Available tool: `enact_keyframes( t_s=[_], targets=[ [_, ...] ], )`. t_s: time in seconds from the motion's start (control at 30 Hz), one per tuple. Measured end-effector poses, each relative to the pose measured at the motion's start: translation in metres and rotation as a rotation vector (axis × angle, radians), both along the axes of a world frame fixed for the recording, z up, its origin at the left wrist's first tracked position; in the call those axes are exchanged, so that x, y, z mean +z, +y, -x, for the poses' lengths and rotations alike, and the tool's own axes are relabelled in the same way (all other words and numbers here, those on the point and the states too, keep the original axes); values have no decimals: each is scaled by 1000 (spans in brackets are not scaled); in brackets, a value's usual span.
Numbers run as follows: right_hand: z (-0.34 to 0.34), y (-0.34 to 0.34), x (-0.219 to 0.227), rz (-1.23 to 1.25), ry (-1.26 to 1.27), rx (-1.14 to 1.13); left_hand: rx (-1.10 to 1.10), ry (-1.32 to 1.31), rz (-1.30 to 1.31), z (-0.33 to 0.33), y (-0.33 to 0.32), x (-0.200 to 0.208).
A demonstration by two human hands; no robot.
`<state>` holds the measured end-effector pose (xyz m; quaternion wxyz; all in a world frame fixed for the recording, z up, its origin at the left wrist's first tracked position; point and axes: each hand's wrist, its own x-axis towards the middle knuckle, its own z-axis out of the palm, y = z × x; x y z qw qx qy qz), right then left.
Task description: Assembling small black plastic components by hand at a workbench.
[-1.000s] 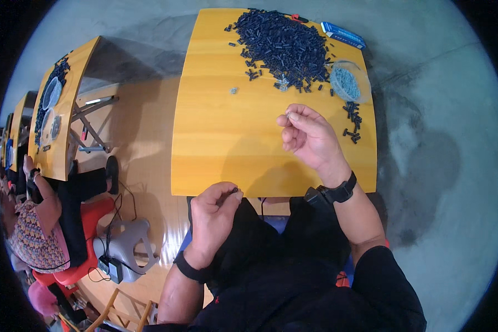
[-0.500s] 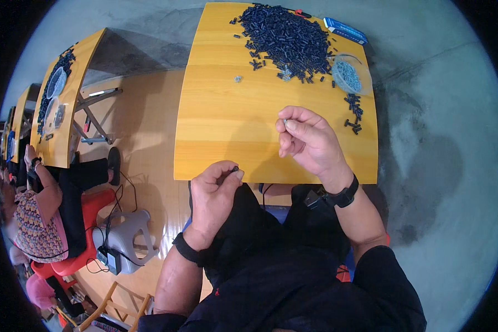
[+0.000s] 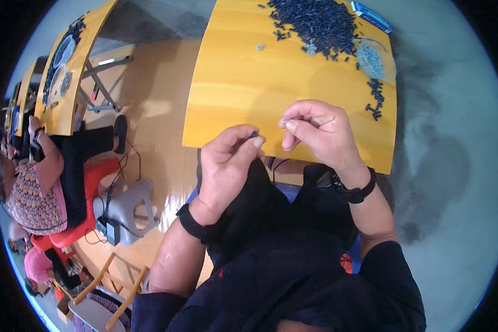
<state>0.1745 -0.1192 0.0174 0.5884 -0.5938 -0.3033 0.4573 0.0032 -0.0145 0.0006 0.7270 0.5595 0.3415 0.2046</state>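
Note:
Over the table's near edge, my left hand [image 3: 226, 160] is closed, with a small black piece [image 3: 254, 134] pinched between thumb and forefinger. To its right, my right hand [image 3: 323, 135] pinches a tiny silvery metal piece [image 3: 285, 122]; its exact kind is too small to tell. The two hands are apart, fingertips facing each other. Beyond them on the yellow table [image 3: 232, 83] lies a big pile of short black tube-like pieces [image 3: 315, 25]. A clear bowl [image 3: 390, 65] at the right holds many small silvery-blue metal pieces [image 3: 370, 61].
Loose black pieces [image 3: 375, 98] lie below the bowl, and a few silvery pieces [image 3: 260, 47] sit left of the pile. A blue box [image 3: 372, 17] is at the far right. Leftward are a grey stool [image 3: 128, 207] with cables and another person [image 3: 36, 193] at a similar table.
My left hand has risen and moved right, closer to my right hand. Both hands keep their pinched pieces. The view has shifted, so the table appears higher and farther right.

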Motion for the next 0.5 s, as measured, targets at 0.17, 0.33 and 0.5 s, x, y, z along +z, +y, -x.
enact_keyframes(
  t_s=[0.17, 0.33, 0.5],
  targets=[
    [18, -1, 6, 23, -171, 49, -1, -84, 120, -5, -3, -1],
    [21, 5, 14, -61, -705, 180, 11, -100, 167, -4, -4, -1],
    [21, 6, 13, -131, -803, 191, 35, -111, 243, -3, -6, -2]
  ],
)
